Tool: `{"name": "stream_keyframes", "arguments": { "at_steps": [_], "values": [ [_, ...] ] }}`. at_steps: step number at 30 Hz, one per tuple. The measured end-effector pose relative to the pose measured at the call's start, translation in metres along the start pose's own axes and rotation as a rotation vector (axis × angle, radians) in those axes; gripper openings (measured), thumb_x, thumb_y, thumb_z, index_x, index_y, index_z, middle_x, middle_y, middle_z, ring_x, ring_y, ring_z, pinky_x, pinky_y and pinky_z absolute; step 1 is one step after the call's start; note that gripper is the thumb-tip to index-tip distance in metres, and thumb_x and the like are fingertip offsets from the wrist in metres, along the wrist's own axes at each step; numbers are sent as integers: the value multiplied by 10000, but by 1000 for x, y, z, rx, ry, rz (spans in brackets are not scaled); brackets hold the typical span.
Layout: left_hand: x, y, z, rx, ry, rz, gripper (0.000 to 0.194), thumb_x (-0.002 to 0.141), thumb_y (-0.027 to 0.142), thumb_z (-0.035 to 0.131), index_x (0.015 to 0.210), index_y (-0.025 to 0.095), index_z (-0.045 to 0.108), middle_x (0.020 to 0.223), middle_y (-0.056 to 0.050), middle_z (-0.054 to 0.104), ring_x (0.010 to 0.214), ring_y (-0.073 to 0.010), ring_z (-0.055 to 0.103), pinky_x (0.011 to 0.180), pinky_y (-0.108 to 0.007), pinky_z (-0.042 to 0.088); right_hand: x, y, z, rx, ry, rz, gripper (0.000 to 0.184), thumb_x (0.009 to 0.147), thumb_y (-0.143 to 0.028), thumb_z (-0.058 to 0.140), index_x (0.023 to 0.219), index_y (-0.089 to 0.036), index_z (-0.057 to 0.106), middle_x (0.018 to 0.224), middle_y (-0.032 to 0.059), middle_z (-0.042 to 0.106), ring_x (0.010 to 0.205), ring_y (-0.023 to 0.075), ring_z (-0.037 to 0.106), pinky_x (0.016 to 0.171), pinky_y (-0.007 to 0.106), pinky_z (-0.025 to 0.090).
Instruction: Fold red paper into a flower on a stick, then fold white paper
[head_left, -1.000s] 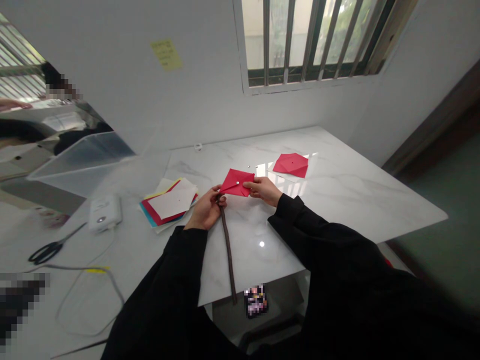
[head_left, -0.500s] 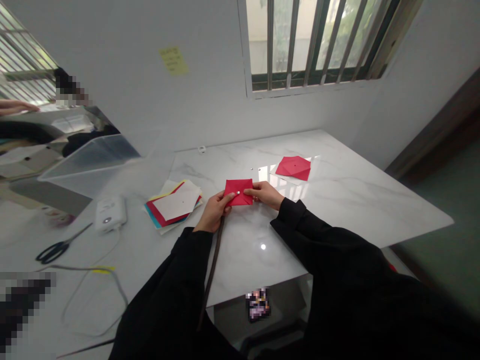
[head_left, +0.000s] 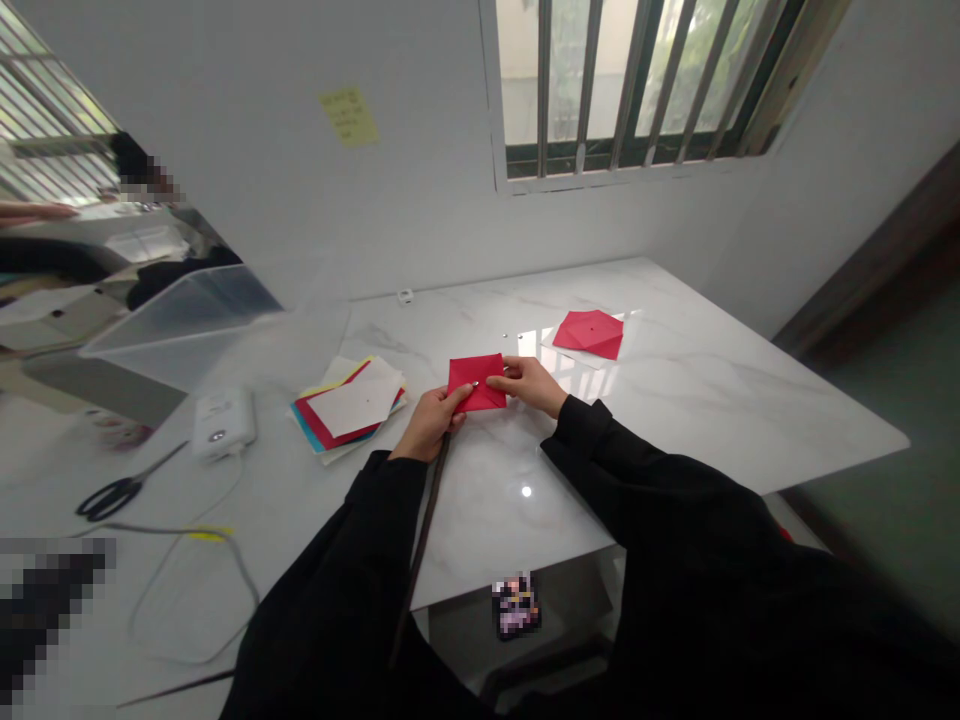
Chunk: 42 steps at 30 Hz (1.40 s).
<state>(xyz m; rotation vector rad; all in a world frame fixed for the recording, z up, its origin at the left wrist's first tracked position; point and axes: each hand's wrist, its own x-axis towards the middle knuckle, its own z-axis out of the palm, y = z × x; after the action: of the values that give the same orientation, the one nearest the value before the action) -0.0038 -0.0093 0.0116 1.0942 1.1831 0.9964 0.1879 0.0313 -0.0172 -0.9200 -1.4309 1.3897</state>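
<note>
The left hand (head_left: 431, 424) pinches a small red paper square (head_left: 476, 383) by one side, and a long dark stick (head_left: 421, 540) runs down from that hand. The right hand (head_left: 528, 387) holds the other side of the square, up just over the white marble counter (head_left: 697, 420). One folded red paper (head_left: 589, 334) lies farther on. A pile of colored paper (head_left: 349, 405) sits near the left hand.

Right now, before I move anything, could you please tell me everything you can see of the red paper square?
The red paper is small, matte and roughly square, with a tiny silver dot near its middle. The left hand grips its lower left side and the right hand's fingers touch its right edge, holding it over the marble table.
</note>
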Motion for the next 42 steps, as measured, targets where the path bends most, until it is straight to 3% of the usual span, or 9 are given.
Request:
{"name": "stream_keyframes", "arguments": {
  "at_steps": [2,4,8,11,13,16,29,42],
  "values": [
    [0,0,-1,2,-2,0,338,788,394,802,727,169,558,473,73,413,378,-38,274,411,-204,132,-1,0,0,-100,29,-23,262,837,-295,766,1063,-173,713,873,49,737,754,160,647,703,282,515],
    [1,-1,-1,17,-1,4,349,792,408,796,720,171,550,465,72,414,380,-40,274,414,-202,139,-4,-4,1,-232,136,-90,341,823,-317,792,1131,-200,707,976,61,731,793,170,636,737,303,519],
    [0,-1,0,54,10,20,362,787,420,787,707,179,530,468,75,413,391,-44,275,420,-201,159,-13,-18,5,-486,382,-389,437,828,-314,812,1244,-247,697,1188,96,674,1050,236,590,956,386,484],
    [0,-1,2,73,18,35,365,767,429,802,720,176,543,480,80,412,398,-44,271,424,-202,160,-16,-23,10,-595,249,-489,246,868,-309,789,1106,-250,766,1056,85,696,1070,257,564,1034,413,428],
    [0,-1,3,82,31,49,376,749,444,818,730,172,560,484,81,411,401,-45,275,426,-203,157,-16,-22,14,-628,129,-471,135,869,-314,795,992,-259,792,970,74,711,1007,253,566,1006,407,430],
    [0,-2,4,87,38,56,386,738,465,825,740,168,577,478,82,405,402,-49,285,424,-205,160,-14,-18,17,-634,71,-447,76,870,-279,796,945,-267,795,940,60,733,942,238,573,964,392,433],
    [-1,-3,7,149,39,80,258,767,357,782,724,161,620,460,63,422,387,-67,304,401,-212,176,-12,-14,10,-634,94,-370,78,860,-196,771,893,-260,802,874,38,748,838,196,610,867,347,464],
    [-3,-1,10,208,60,83,330,696,393,864,718,147,645,463,49,453,399,-71,322,399,-212,171,-16,-19,14,-572,103,-312,45,837,-193,776,808,-225,764,786,16,727,737,159,602,791,302,463]
  ]
}}
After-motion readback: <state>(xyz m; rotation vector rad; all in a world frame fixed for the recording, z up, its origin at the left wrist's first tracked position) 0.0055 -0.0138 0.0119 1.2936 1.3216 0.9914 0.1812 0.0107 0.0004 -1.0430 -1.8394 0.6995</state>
